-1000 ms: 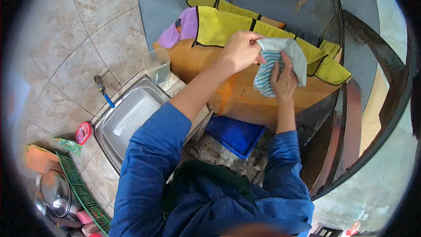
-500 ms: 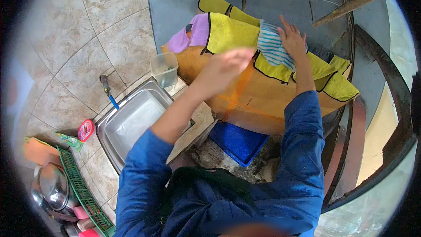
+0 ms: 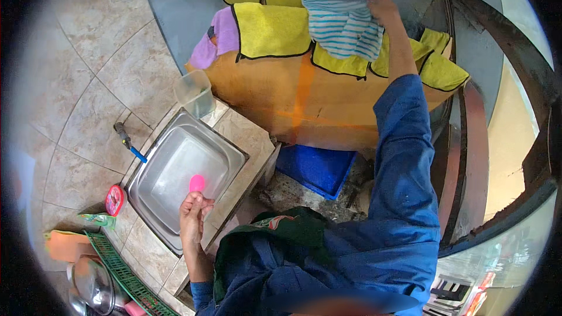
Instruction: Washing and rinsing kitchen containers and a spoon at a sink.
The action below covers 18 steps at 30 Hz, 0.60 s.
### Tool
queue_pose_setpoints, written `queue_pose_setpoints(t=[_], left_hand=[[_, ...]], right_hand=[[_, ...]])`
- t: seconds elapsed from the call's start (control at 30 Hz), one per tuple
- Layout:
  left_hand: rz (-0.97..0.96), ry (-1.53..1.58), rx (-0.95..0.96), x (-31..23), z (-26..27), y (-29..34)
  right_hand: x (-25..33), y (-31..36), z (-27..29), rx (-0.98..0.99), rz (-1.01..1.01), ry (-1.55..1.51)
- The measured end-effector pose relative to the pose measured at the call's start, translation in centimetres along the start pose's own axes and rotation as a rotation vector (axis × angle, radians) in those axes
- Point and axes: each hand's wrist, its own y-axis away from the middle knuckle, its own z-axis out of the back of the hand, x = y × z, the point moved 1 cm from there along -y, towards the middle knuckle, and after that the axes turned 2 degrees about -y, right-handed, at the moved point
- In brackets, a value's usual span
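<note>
High on the right, my right hand [image 3: 383, 10] has its fingers closed at the upper right corner of a white cloth with blue stripes [image 3: 342, 26]. That cloth lies spread over several yellow cloths with black edging [image 3: 272, 30] and droops over their front. My left hand [image 3: 193, 213] is over the near side of the steel sink [image 3: 170, 167], thumb and fingers pinched together. A small, bright pink rounded thing [image 3: 197, 184] shows right at its fingertips; its kind is unclear. The cloths hang on the upper edge of a brown board [image 3: 246, 96], beside a purple cloth [image 3: 225, 32].
A clear plastic container [image 3: 196, 96] stands at the sink's far corner. The tap [image 3: 123, 136] with a blue end is left of the sink, near a red-rimmed soap dish [image 3: 116, 200]. A green rack [image 3: 120, 269] and pots sit lower left. A blue tray [image 3: 316, 169] lies below the board.
My left hand has come down from the cloths to the sink, and the pink thing now shows. The striped cloth is spread wider, and my right hand has moved to its upper corner.
</note>
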Motion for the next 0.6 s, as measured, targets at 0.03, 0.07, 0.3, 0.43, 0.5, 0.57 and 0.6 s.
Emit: queue_pose_setpoints(t=[0.03,0.07,0.3,0.43,0.5,0.57,0.6], left_hand=[[-0.031,0.018,-0.017,-0.1,0.1,-0.1],[-0.062,0.033,-0.031,-0.3,0.1,-0.3],[-0.135,0.122,-0.037,-1.9,0.9,3.8],[-0.073,0.113,-0.137,1.2,3.5,7.1],[-0.184,-0.040,0.091,3.0,5.1,10.1],[-0.300,0.096,0.139,4.3,7.4,15.6],[-0.259,0.012,0.119,4.9,7.8,17.7]], right_hand=[[-0.1,0.3,0.3,-0.183,0.076,-0.214],[-0.3,0.6,0.6,-0.370,0.148,-0.428],[3.8,11.5,-0.1,-0.199,0.230,-2.060],[11.6,20.6,-3.8,0.065,0.331,-2.094],[7.6,24.2,-7.5,0.398,0.373,-2.055],[7.1,38.5,-11.3,0.766,0.471,-1.980],[5.7,43.2,-11.5,0.886,0.537,-1.922]])
